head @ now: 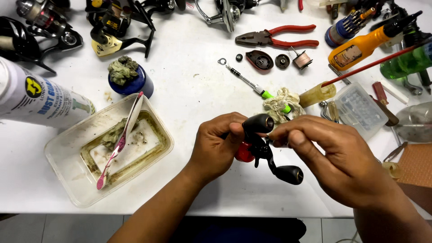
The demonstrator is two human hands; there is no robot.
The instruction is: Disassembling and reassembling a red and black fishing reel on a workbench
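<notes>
Left hand (216,146) wraps the black reel (261,144); right hand (333,155) pinches, seemingly, its handle.

There is only 1 view, from a camera on the person's head. It looks steeply down, close over the white worktop (202,90), whose near edge runs along the bottom.

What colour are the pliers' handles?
Red, on the pliers at the table's far side; head view.

White labelled spray can (40,101) far left; orange labelled bottle (360,48) upper right.
</notes>
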